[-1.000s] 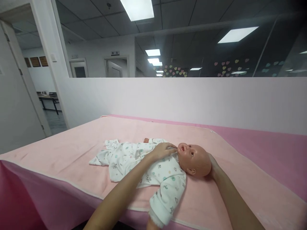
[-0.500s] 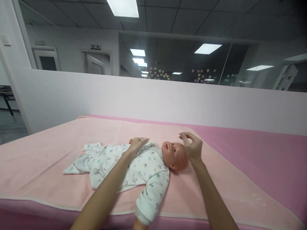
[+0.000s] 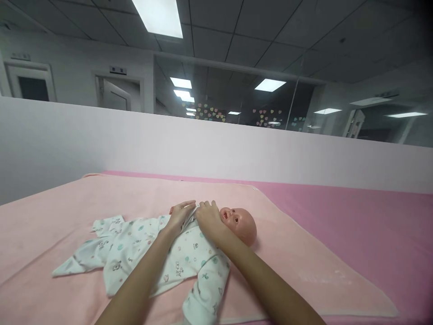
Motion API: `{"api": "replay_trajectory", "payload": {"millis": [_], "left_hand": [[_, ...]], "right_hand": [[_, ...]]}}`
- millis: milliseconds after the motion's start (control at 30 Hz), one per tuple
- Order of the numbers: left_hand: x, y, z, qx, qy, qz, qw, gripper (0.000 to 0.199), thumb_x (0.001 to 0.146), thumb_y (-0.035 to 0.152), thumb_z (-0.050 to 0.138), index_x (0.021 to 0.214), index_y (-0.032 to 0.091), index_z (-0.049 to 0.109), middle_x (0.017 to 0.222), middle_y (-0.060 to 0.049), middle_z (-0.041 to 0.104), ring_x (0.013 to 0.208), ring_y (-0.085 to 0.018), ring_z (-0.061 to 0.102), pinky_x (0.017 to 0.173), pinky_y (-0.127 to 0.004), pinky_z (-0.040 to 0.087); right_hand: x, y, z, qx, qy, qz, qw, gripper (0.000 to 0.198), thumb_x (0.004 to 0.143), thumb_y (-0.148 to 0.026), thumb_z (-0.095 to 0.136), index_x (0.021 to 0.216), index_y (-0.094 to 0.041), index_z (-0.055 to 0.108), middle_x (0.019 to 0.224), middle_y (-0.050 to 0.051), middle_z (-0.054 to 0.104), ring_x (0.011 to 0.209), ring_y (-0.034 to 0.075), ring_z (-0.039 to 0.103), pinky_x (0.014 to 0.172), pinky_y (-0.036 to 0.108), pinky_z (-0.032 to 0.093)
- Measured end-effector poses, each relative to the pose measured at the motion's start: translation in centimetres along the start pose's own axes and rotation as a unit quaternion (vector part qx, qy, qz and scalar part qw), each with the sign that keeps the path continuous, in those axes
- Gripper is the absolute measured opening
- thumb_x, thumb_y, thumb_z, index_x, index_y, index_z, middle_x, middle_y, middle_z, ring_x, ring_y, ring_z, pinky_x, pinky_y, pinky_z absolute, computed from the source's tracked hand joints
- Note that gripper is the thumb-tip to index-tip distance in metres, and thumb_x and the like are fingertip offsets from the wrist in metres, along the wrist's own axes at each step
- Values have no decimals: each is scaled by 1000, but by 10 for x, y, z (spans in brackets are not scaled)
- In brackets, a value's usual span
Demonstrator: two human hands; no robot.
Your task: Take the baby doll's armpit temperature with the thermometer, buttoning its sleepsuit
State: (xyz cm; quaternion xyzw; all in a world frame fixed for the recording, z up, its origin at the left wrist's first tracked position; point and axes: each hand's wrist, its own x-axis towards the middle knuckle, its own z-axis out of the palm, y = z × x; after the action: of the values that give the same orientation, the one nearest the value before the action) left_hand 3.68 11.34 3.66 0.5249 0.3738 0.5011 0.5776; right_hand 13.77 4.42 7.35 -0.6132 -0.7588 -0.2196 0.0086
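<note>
A baby doll (image 3: pixel 245 225) lies on its back with its bald head to the right and its mouth open. It wears a white baby shirt (image 3: pixel 189 255) with small printed animals and dots, and matching baby trousers (image 3: pixel 130 243) stretch to the left, flat at the leg ends. My left hand (image 3: pixel 178 219) is closed on the shirt's front edge at the chest. Beside it, near the doll's chin, my right hand (image 3: pixel 210 220) has its fingers curled over the shirt by the collar. The fingertips hide much of the gripped cloth. One sleeve (image 3: pixel 208 289) points toward me.
Under the doll a peach blanket (image 3: pixel 297 271) is spread over a pink mat (image 3: pixel 338 212). A low white partition (image 3: pixel 216 149) runs behind the mat. Beyond it are a glass wall with heart stickers (image 3: pixel 209 113) and an ajar door (image 3: pixel 117 95).
My right hand has moved left from beside the doll's head to the shirt collar, close to my left hand. My left hand stays at the shirt front. The view has shifted slightly right.
</note>
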Motion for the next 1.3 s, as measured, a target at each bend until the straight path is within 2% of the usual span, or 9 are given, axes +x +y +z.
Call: {"api": "replay_trajectory", "payload": {"millis": [133, 367, 633, 900, 967, 1067, 1133, 1200, 1300], "left_hand": [[-1, -2, -1, 20, 8, 17, 1000, 43, 55, 23, 71, 95, 11, 63, 76, -8, 67, 69, -17, 62, 64, -25, 47], [4, -11, -2, 53, 18, 70, 996, 31, 54, 18, 67, 84, 9, 64, 74, -8, 67, 71, -17, 62, 66, -25, 47], [1, -7, -4, 92, 35, 28, 995, 38, 57, 25, 69, 92, 12, 65, 71, -8, 68, 66, -18, 62, 60, -26, 47], [-9, 5, -2, -25, 16, -5, 1000, 35, 59, 27, 71, 89, 11, 63, 79, -9, 67, 66, -15, 62, 58, -22, 48], [-12, 7, 1, -38, -22, -4, 999, 31, 62, 32, 68, 84, 11, 62, 79, -10, 67, 62, -13, 60, 56, -22, 47], [-18, 5, 8, 68, -140, 35, 987, 29, 63, 35, 67, 81, 12, 64, 73, -8, 66, 62, -14, 60, 57, -22, 47], [-22, 3, 13, 187, -198, 97, 957, 26, 63, 33, 67, 81, 14, 67, 71, -7, 66, 66, -16, 60, 59, -22, 45], [-24, 2, 15, 273, -226, 149, 923, 24, 63, 31, 65, 80, 15, 69, 71, -5, 66, 68, -16, 59, 58, -22, 43], [-27, 5, 12, 309, -275, 154, 897, 26, 64, 32, 64, 84, 17, 70, 73, -5, 66, 67, -16, 58, 56, -21, 41]], "right_hand": [[-3, 7, 6, -3, -23, 8, 1000, 19, 79, -6, 45, 86, -13, 61, 88, 11, 63, 86, 20, 58, 75, 32, 40], [2, 6, 13, 7, -7, 34, 999, 22, 78, -4, 45, 91, -16, 59, 84, 8, 64, 79, 19, 61, 70, 30, 40], [8, -2, 16, 25, -14, 98, 995, 25, 78, 0, 44, 79, -16, 62, 78, 8, 66, 78, 20, 63, 74, 34, 38], [-40, 8, -28, 62, 19, 165, 984, 21, 70, 2, 48, 71, -14, 62, 67, 8, 65, 65, 19, 62, 57, 27, 39], [-71, 21, -42, 187, 113, 240, 946, 21, 74, -5, 46, 68, -16, 63, 67, 6, 66, 62, 17, 61, 55, 25, 40], [-117, 39, -52, 406, 301, 322, 800, 14, 76, -24, 53, 77, -19, 66, 80, 5, 69, 74, 17, 63, 64, 26, 48], [-140, 45, -46, 498, 349, 316, 728, 21, 71, -35, 59, 81, -19, 67, 85, 6, 69, 79, 19, 64, 68, 29, 51], [-155, 45, -33, 545, 337, 302, 706, 26, 67, -41, 62, 80, -19, 68, 86, 7, 69, 81, 21, 63, 70, 31, 52], [-177, 45, 2, 561, 286, 313, 711, 27, 65, -43, 61, 76, -19, 67, 83, 7, 69, 79, 22, 63, 69, 31, 52]]}}
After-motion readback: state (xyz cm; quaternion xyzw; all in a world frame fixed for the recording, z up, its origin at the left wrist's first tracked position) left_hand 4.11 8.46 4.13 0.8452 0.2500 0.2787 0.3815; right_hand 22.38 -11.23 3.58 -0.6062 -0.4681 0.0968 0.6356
